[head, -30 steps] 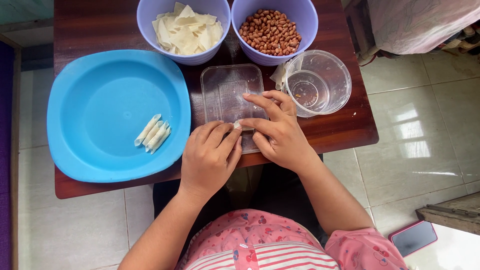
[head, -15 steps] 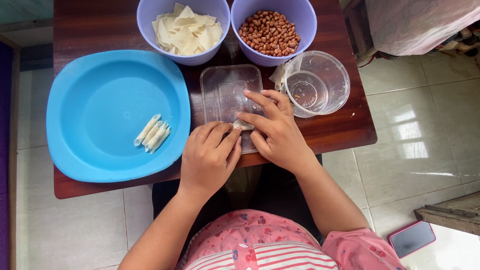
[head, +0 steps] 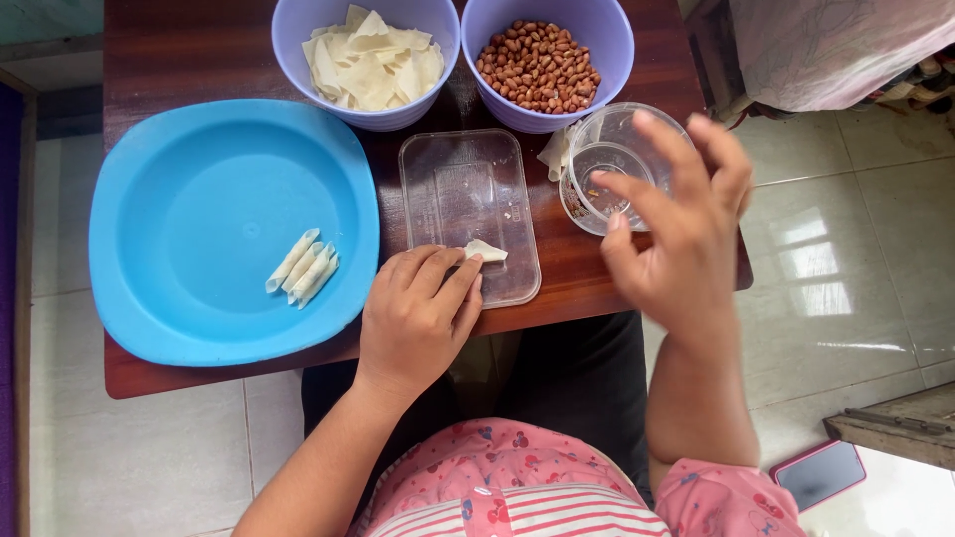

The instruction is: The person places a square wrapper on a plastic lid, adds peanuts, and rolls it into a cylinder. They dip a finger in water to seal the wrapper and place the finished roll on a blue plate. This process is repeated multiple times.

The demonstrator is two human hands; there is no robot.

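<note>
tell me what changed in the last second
The right hand let go of the wrapper and lifted off the clear tray, moving right toward the small clear bowl. The left hand stayed put, fingertips holding the wrapper down on the tray. The blue plate with its rolls, the wrapper bowl and the peanut bowl are unchanged.

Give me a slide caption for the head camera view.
Left hand pins a folded wrapper on a clear lid; right hand lifts toward a clear cup.
</note>
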